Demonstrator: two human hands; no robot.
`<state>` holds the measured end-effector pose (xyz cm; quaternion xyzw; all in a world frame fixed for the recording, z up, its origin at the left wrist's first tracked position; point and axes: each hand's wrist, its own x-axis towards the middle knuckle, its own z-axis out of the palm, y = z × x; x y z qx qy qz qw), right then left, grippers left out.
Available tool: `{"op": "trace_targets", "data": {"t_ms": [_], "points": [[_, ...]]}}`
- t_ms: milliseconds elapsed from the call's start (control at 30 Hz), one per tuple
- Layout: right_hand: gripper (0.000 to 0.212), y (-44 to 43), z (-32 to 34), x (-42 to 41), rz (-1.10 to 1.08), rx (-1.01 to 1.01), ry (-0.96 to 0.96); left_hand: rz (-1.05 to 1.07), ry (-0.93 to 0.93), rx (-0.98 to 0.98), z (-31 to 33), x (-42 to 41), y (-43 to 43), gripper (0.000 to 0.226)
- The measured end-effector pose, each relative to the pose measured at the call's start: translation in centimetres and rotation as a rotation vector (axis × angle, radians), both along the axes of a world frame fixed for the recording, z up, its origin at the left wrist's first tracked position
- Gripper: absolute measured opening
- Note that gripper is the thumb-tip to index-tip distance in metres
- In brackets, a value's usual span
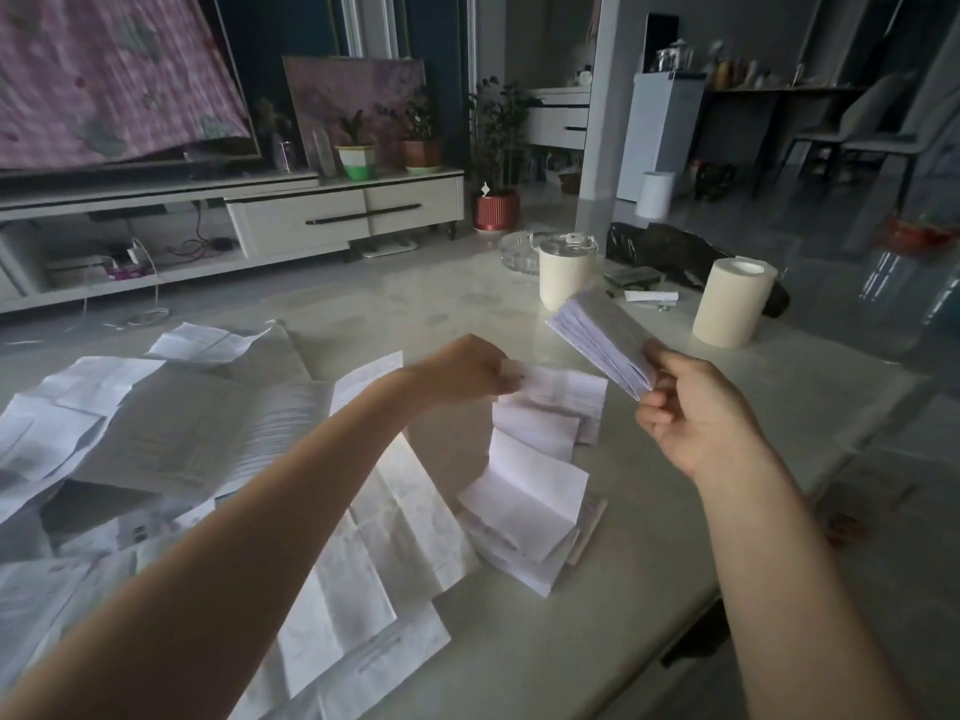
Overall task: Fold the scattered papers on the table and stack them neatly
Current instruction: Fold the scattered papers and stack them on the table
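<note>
Dim, unlit room. Low white TV cabinet (311, 213) at left carries potted plants (356, 153). Glossy grey floor (753, 215). Grey dining chairs (852, 122) stand far right.

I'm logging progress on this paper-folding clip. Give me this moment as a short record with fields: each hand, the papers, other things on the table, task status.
left hand: pinches the top edge of a creased sheet
right hand: holds a folded bundle, raised above the table
open sheets: overlapping, spread across the table's left side
folded papers: loose pile between the arms, not squared up
other: lidded cream cup and cream roll at the far side
status: unfinished; many sheets unfolded
</note>
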<state>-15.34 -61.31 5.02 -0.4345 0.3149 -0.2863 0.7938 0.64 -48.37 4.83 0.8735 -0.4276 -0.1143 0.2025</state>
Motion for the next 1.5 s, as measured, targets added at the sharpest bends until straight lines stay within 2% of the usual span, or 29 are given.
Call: {"op": "trace_targets", "data": {"t_ms": [67,133,267,333,400,467,533,633,733,800,900,1033,1100,1167,1200,1333,1433,1500], "points": [[0.022,-0.4,0.1,0.4,0.054,-0.104,-0.03,0.011,0.113,-0.013,-0.4,1.1,-1.0,0.026],[0.023,-0.5,-0.8,1.0,0.076,-0.266,0.032,-0.005,0.171,0.016,-0.9,1.8,-1.5,0.022],[0.038,-0.9,-5.7,2.8,-0.059,-0.784,0.417,0.053,0.249,0.008,-2.6,1.9,-3.1,0.005],[0.046,-0.9,-7.1,3.3,-0.119,-0.952,0.583,0.133,0.301,-0.087,-3.4,2.0,-3.4,0.026],[0.048,-0.9,-7.5,3.7,-0.158,-1.036,0.623,0.158,0.151,-0.18,-3.7,2.2,-3.3,0.034],[0.049,-0.7,-7.4,4.0,-0.163,-1.098,0.662,0.108,-0.051,-0.282,-3.6,1.6,-2.7,0.029],[0.044,-0.5,-7.4,4.2,-0.104,-1.126,0.668,-0.016,-0.137,-0.294,-3.8,0.5,-2.1,0.025],[0.023,-0.5,-7.3,4.1,-0.048,-1.152,0.627,-0.115,-0.208,-0.132,-5.2,-0.4,-1.7,0.028],[0.036,-0.6,-7.4,3.9,-0.036,-1.143,0.562,-0.121,-0.238,-0.026,-6.2,-0.3,-1.7,0.035],[0.031,-0.3,-7.7,3.8,0.029,-1.193,0.556,-0.087,-0.251,0.027,-6.4,-0.3,-2.0,0.038],[0.02,-0.1,-8.6,4.3,0.07,-1.261,0.667,-0.051,-0.302,0.128,-6.4,-0.7,-2.1,0.04],[0.02,0.4,-9.0,4.8,0.051,-1.297,0.756,-0.045,-0.247,0.148,-5.0,-0.7,-1.7,0.043],[0.022,0.4,-9.0,4.7,0.048,-1.279,0.735,-0.036,-0.204,-0.031,-3.4,-1.0,-1.2,0.044],[0.021,0.3,-9.0,4.7,0.037,-1.195,0.688,-0.071,-0.099,-0.244,-1.7,-2.0,-0.2,0.036],[0.02,0.3,-9.0,4.7,0.031,-1.158,0.679,-0.125,-0.022,-0.27,-1.1,-2.8,0.6,0.029],[0.025,0.6,-8.4,4.3,0.027,-1.197,0.675,-0.26,0.119,-0.109,-1.6,-5.3,3.8,0.016],[0.026,0.8,-8.1,4.2,0.036,-1.218,0.654,-0.215,0.156,-0.071,-3.0,-5.9,5.0,0.031],[0.025,0.7,-8.1,4.2,0.046,-1.207,0.672,-0.217,0.086,-0.014,-3.5,-6.0,5.2,0.042]]}}
